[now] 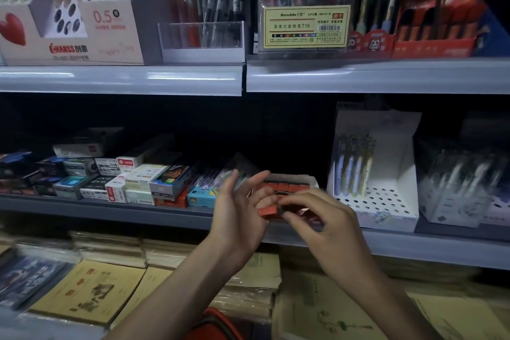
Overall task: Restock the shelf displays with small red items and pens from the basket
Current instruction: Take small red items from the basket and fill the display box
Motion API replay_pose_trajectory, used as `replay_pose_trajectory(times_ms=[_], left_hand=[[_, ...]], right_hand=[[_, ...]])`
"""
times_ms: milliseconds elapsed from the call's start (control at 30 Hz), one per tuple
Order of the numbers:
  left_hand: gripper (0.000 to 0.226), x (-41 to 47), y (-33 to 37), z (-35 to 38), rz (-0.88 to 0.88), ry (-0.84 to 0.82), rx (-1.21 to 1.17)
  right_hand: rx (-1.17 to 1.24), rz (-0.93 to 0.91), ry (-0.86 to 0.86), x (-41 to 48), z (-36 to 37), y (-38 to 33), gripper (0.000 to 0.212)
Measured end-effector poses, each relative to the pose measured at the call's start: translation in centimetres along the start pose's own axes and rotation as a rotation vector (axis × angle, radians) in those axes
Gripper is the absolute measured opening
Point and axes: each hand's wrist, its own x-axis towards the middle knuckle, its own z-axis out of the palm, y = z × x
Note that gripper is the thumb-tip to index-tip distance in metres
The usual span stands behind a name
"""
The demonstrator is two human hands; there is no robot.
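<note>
Left hand [237, 215], fingers nearly straight, props a blocky red box [267, 211]; at its 3 o'clock, right hand [328, 221] pinches a glossy packet [302, 212].

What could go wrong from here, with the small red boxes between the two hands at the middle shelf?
1. The small red boxes sit loosely between the left hand, whose fingers are nearly straight, and the right hand, which pinches them. One may slip and fall onto the notebooks below.
2. The white tray behind them already seems to hold a row of red boxes, so pushing more in may knock some out.
</note>
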Motion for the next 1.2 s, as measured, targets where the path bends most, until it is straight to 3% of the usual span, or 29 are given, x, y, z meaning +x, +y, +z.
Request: replay_pose_trajectory(times_ms=[100, 167, 267, 333, 500, 800, 967, 1200], left_hand=[[0.025, -0.3, -0.6, -1.4, 0.343, 0.037, 0.805], [0.025, -0.1, -0.9, -3.1, 0.613, 0.021, 1.351], [0.036, 0.3, -1.6, -5.0, 0.691, -0.004, 1.852], [0.041, 0.2, -2.4, -5.6, 0.707, -0.008, 2.006], [0.046, -0.1, -3.3, -6.2, 0.738, -0.003, 2.061], [0.049, -0.6, -2.9, -7.0, 0.72, -0.046, 2.041], [0.053, -0.6, -3.2, -7.2, 0.71, -0.055, 2.014], [0.055, -0.7, -3.1, -7.4, 0.702, -0.063, 2.018]], right_hand=[[-0.035, 0.127, 0.097, 0.9, -0.6, 0.8, 0.02], [-0.131, 0.152, 0.148, 2.0, -1.2, 1.8, 0.019], [-0.359, 0.139, 0.12, 4.0, -1.2, 3.1, 0.02], [-0.471, 0.177, 0.042, 5.0, -0.6, 3.9, 0.02], [-0.576, 0.338, -0.168, 6.4, 1.8, 5.0, 0.011], [-0.703, 0.293, -0.209, 6.3, 2.0, 3.9, 0.029], [-0.765, 0.252, -0.297, 3.8, 2.0, 3.7, 0.027], [-0.77, 0.296, -0.356, 3.4, 2.2, 3.3, 0.041]])
